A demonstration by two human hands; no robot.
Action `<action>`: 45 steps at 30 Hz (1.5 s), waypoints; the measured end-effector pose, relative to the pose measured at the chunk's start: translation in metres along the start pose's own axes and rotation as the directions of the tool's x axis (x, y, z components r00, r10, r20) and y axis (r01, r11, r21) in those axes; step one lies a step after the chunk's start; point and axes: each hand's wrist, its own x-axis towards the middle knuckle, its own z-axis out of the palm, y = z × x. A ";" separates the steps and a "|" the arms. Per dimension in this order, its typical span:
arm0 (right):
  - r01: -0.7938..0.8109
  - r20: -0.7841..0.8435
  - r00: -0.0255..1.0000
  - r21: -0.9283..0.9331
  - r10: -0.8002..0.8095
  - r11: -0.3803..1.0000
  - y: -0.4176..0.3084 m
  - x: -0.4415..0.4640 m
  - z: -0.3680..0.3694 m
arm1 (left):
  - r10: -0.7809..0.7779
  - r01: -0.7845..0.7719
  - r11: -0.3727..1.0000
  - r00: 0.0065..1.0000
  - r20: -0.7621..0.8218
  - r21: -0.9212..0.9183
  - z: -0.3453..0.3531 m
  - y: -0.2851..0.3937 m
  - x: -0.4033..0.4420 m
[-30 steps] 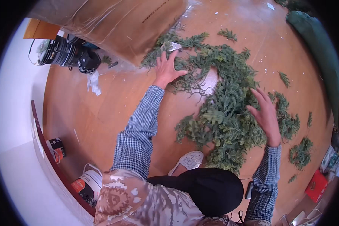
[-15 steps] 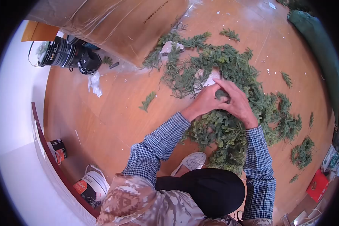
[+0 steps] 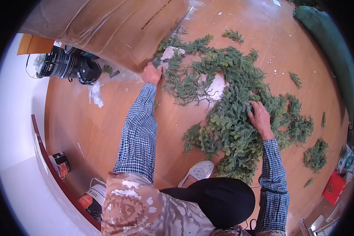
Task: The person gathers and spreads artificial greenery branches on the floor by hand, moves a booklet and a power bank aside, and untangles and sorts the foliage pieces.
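Observation:
A large pile of artificial green foliage [image 3: 234,129] lies on the wooden floor in front of me. My left hand [image 3: 151,73] is stretched out to the far left side of the greenery, beside the cardboard box. Its fingers are closed around the end of a green sprig [image 3: 157,61], partly hidden by the hand. Over the right part of the pile, my right hand [image 3: 260,120] touches the leaves, fingers bent and thumb apart from them. Between leafy strands shows a whitish flat piece [image 3: 216,87]. A smaller pale chunk [image 3: 172,53] sits near the box.
A big cardboard box [image 3: 118,31] stands at the upper left, with black equipment [image 3: 69,65] beside it. Paint buckets [image 3: 93,198] stand by the left wall. Loose sprigs [image 3: 295,80] and a small wreath-like clump [image 3: 315,154] lie right. A red packet [image 3: 334,188] is at the edge.
My hands were together above the pile and have parted. The left moved far left to the sprig by the box; the right moved slightly right and down onto the leaves.

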 end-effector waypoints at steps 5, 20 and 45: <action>0.008 -0.017 1.000 0.085 -0.006 0.996 0.005 -0.005 0.000 | 0.015 -0.048 0.972 0.990 -0.142 -0.230 -0.035 -0.008 -0.007; 0.065 0.166 0.984 -0.016 -0.061 0.998 -0.005 0.003 -0.008 | 0.336 -0.358 0.932 0.912 -0.235 -0.059 -0.029 0.107 -0.045; 0.030 0.102 0.995 -0.075 -0.023 0.997 -0.013 0.003 0.012 | 0.630 -0.624 0.775 0.774 0.059 -0.099 0.044 0.148 0.078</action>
